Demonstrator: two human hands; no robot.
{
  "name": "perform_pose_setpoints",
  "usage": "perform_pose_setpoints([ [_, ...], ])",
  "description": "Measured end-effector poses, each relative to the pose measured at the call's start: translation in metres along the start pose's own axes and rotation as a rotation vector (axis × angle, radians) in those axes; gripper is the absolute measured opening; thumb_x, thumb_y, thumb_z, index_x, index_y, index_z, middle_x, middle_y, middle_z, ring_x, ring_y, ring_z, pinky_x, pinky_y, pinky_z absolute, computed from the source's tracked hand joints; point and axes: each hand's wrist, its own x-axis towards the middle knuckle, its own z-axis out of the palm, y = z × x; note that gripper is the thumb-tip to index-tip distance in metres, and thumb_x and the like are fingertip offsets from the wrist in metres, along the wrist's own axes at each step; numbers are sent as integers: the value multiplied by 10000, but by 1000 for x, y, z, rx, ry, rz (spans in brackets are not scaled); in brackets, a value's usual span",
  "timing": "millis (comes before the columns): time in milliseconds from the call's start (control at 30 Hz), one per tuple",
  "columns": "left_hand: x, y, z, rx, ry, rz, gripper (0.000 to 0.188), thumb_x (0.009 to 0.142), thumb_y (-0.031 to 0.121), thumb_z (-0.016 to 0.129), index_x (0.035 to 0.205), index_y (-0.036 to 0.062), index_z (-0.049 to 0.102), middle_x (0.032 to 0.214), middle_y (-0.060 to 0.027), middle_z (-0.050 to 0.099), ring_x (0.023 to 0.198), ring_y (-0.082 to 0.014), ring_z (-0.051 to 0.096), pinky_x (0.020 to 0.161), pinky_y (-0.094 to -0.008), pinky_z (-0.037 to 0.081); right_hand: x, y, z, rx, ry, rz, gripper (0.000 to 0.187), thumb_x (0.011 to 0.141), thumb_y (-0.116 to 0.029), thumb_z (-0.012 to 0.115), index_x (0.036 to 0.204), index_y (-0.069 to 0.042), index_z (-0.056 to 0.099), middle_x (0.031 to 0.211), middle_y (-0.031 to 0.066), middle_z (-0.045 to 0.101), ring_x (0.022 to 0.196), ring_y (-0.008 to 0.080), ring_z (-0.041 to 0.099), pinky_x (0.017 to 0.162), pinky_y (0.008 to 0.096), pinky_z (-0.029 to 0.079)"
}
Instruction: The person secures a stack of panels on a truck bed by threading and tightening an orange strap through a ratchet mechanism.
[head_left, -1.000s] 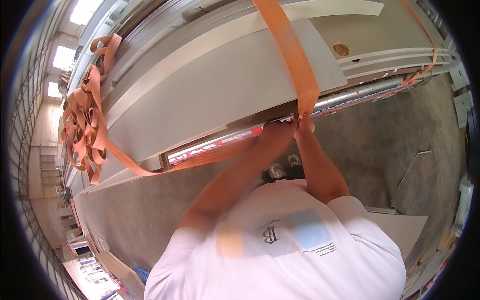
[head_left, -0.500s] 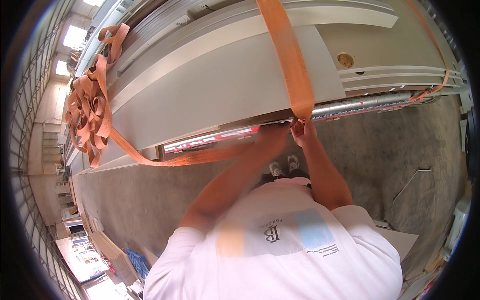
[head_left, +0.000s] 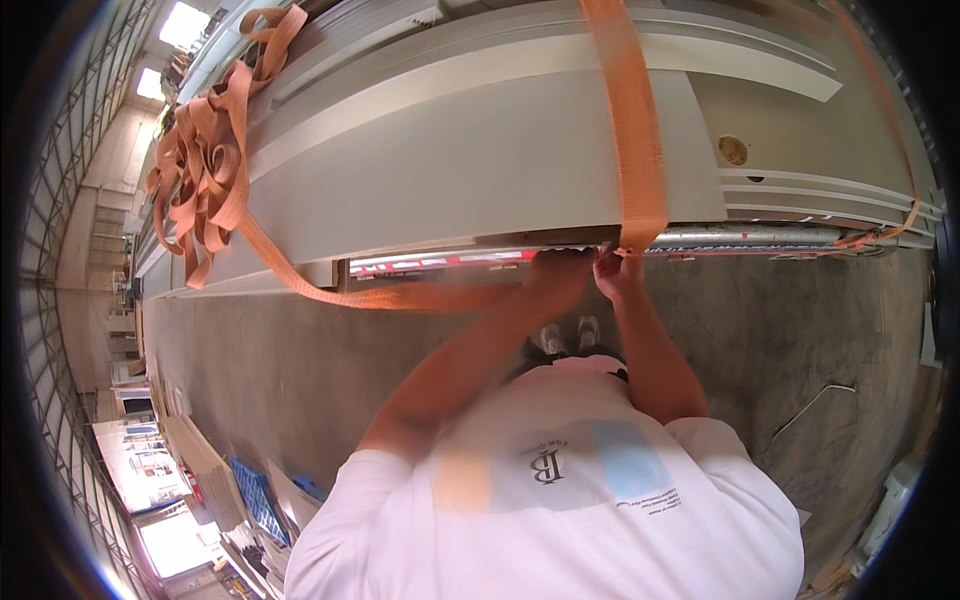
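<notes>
A wide orange webbing strap (head_left: 638,140) comes down across a stack of pale flat panels (head_left: 450,160) to its front edge. My right hand (head_left: 620,276) is closed at the strap's lower end, its fingers pinched against the webbing. Right beside it, my left hand (head_left: 562,272) is curled into a fist, knuckles up under the panel edge; what lies inside it is hidden. A loose orange tail (head_left: 370,297) sags from a tangled heap of webbing (head_left: 205,165) on the stack's left end and passes out of sight at my left forearm.
A second orange strap (head_left: 905,150) crosses the stack at the far right. Below the panels runs a metal bar (head_left: 760,236) beside a red-and-white strip (head_left: 450,262). A thin bent rod or cord (head_left: 812,408) lies on the concrete floor (head_left: 740,350). Boards (head_left: 200,450) lean at lower left.
The view has shifted, so the stack sits further right and higher in the picture. Both hands stay together at the strap's lower end, with slightly altered finger positions.
</notes>
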Motion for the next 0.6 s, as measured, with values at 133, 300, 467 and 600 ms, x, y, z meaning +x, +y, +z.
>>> perform_pose_setpoints([
  [133, -13, -4, 14, -200, -57, -147, 295, 1007, 264, 514, 1144, 57, 673, 1095, -213, 724, 1040, -387, 706, 867, -540, 565, -7, 2, 4, 41, -30, 11, 264, 941, -401, 656, 1000, -147, 701, 800, 10, 702, 751, 207, 669, 813, 500, 534],
  [300, -53, 13, 3, -401, -40, -150, 312, 1011, 331, 518, 1067, 82, 697, 976, -215, 732, 985, -389, 716, 827, -535, 575, -16, -17, -5, -17, -415, 188, 304, 902, -429, 709, 1025, -152, 693, 948, 32, 717, 979, 222, 668, 895, 493, 535],
  [467, -70, 32, -46, -313, -28, -228, 262, 989, 289, 547, 1108, 110, 697, 1031, -176, 742, 984, -381, 722, 812, -523, 583, -53, -36, -6, -549, 2, 4, 333, 943, -449, 668, 1053, -135, 688, 967, 29, 703, 972, 205, 669, 878, 386, 528],
  [600, -103, 19, -78, -238, -247, -208, 243, 943, 217, 598, 1152, 124, 682, 1025, -130, 739, 953, -352, 727, 801, -509, 585, -105, -37, -5, -943, 189, -77, 375, 1018, -454, 594, 1077, -95, 689, 889, 25, 701, 863, 161, 676, 754, 289, 513],
])
